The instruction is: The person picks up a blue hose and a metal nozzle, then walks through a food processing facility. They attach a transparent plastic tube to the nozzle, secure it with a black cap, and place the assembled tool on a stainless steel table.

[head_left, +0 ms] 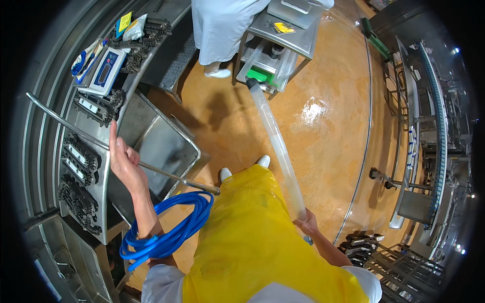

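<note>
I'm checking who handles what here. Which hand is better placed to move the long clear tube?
Right. The right hand already grips the near end of the clear tube; the left hand holds the metal rod.

My feed's bright and pretty sharp, with overhead glare on the wet orange resin floor (314, 108). Fisheye bends the edges hard, and the corners go black.

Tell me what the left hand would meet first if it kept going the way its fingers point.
The left hand, gripping a long metal rod, points up and away. Going on, it would likely first meet the chain-like metal parts on the steel counter, then the digital scale; depth is uncertain.
</note>
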Available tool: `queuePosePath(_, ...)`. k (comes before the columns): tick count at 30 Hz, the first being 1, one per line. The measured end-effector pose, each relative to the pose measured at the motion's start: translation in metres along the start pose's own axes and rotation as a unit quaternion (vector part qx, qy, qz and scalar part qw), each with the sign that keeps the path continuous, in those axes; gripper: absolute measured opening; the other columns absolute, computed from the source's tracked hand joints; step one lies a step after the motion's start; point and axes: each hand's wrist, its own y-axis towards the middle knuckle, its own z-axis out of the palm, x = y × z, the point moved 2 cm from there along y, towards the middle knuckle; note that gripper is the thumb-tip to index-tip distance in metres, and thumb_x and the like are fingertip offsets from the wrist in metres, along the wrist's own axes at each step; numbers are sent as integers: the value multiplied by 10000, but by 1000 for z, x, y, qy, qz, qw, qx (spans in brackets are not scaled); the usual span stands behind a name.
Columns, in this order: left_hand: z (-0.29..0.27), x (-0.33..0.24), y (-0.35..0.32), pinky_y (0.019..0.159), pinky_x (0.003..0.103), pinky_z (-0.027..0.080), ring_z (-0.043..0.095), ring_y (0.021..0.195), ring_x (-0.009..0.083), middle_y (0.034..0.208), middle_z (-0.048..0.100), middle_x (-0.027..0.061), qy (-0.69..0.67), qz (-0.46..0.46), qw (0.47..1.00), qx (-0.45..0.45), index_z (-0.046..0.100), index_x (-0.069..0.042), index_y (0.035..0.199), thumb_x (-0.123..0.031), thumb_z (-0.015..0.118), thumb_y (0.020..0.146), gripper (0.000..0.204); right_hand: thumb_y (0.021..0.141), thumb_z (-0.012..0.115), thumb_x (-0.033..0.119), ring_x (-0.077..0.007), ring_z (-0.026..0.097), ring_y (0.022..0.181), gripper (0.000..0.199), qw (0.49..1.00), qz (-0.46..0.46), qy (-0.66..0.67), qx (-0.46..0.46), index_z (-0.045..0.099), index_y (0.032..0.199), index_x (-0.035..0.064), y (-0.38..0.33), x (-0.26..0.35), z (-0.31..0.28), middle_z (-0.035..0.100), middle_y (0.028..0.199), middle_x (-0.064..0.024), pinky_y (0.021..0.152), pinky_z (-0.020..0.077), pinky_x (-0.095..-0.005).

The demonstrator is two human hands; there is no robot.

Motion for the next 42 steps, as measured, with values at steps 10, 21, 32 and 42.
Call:
queuePosePath(10,20,51,-45,583,213,284,360,679,31,807,406,-51,297,41,942,154,626,0,1467,-198,547,1091,432,897,772,139,-195,688,772,534,974,-31,223,3,519,1365,82,339,202,93,681,951,-90,594,589,-358)
queuePosePath(21,179,215,4,569,292,308,412,622,118,744,456,13,307,-95,923,213,787,-9,1223,52,753,789,440,827,827,313,-285,749,846,672,969,-14,203,-142,527,1349,14,788,430,147,742,1002,-191,759,605,-425)
queuePosePath(32,359,306,108,566,287,285,394,612,104,728,449,-1,243,-204,924,212,816,-45,1186,-58,807,833,353,888,785,371,-330,606,1266,925,975,-123,54,-176,316,1574,-35,1044,531,104,584,1440,-267,1130,469,-416)
queuePosePath(42,462,323,114,587,271,408,565,668,137,861,626,26,135,-147,944,263,738,6,1026,23,713,896,133,1142,489,358,-146,662,900,308,785,-124,345,500,557,1193,62,634,572,-3,667,980,-79,750,523,-269)
